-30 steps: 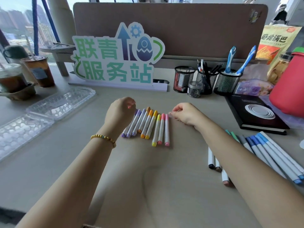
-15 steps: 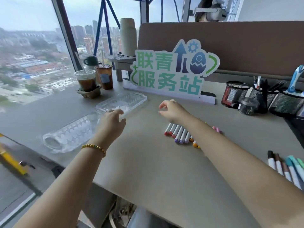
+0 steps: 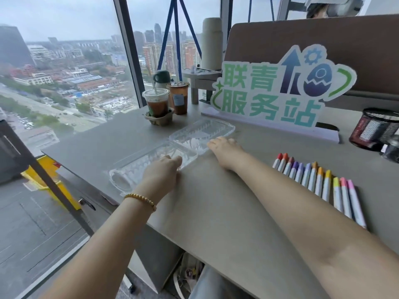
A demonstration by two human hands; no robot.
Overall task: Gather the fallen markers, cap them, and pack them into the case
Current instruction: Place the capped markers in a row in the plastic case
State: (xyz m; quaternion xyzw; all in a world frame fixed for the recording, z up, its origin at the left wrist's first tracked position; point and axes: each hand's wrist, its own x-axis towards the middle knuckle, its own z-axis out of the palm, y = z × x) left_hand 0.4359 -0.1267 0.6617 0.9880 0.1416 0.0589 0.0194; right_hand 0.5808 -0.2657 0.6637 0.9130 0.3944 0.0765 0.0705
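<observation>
The clear plastic marker case (image 3: 200, 131) lies open on the desk, its two ribbed halves side by side, with no markers in it. My left hand (image 3: 164, 172) is curled over the near half's front edge, thumb on the rim. My right hand (image 3: 224, 148) lies flat on the desk, and its fingertips touch the far half's near corner. A row of capped markers (image 3: 317, 182), red through purple, orange, yellow and pink, lies in line on the desk to the right of my right forearm.
Two iced drinks (image 3: 158, 104) in a cardboard holder stand behind the case near the window. A green and blue sign (image 3: 272, 93) stands at the back. A black mesh cup (image 3: 375, 128) is at far right. The desk's left edge drops off beside the case.
The view has swung left. Both hands left the marker row and moved left to the case; the left hand now grips its near half and the right hand reaches its far half.
</observation>
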